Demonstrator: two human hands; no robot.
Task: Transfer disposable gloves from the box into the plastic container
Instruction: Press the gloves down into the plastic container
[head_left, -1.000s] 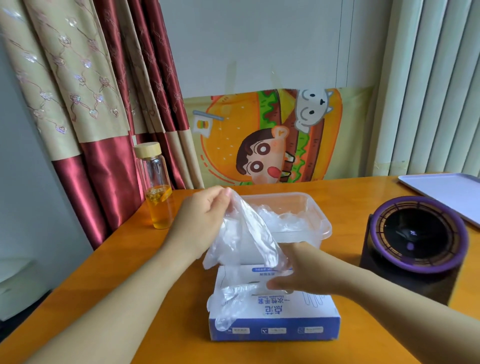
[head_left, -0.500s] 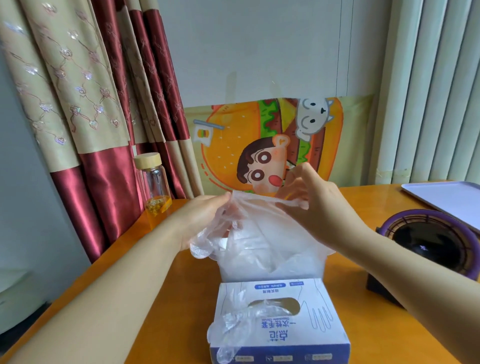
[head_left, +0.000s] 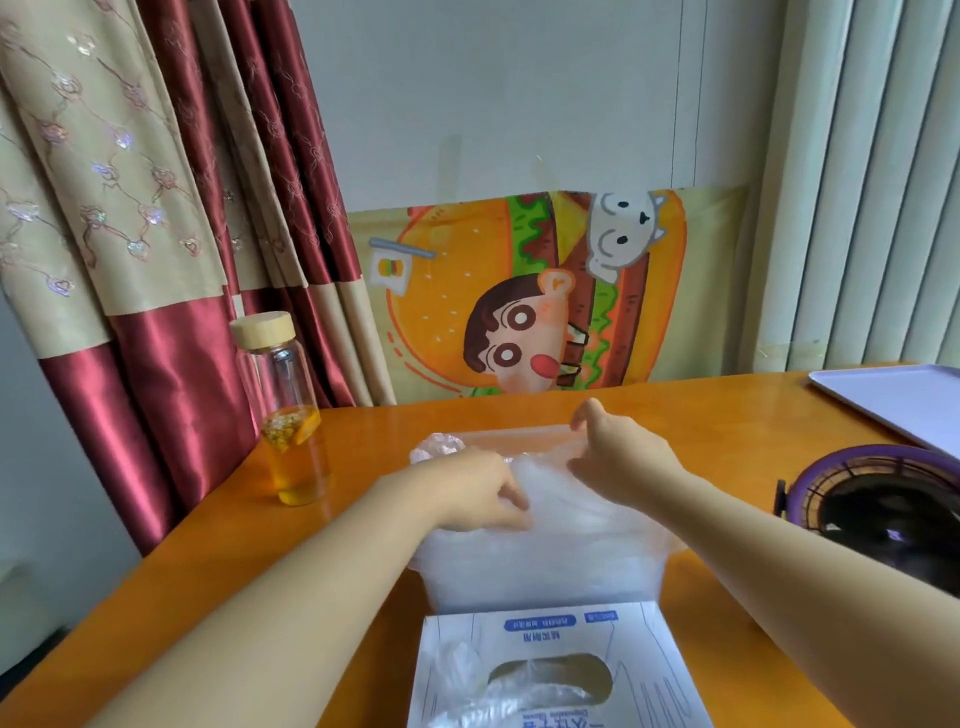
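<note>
Nearest, the box sits on the worktop, a spare glove poking from the left of its slot. Beyond, the left hand and right hand each pinch the clear glove, held crosswise over the plastic container. The left hand is nearer the spare glove.

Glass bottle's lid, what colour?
Light beige, wood-look lid; shows best in the head view.

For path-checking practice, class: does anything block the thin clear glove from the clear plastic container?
Nothing visible: left hand and right hand hold the thin clear glove at the open clear plastic container.
</note>
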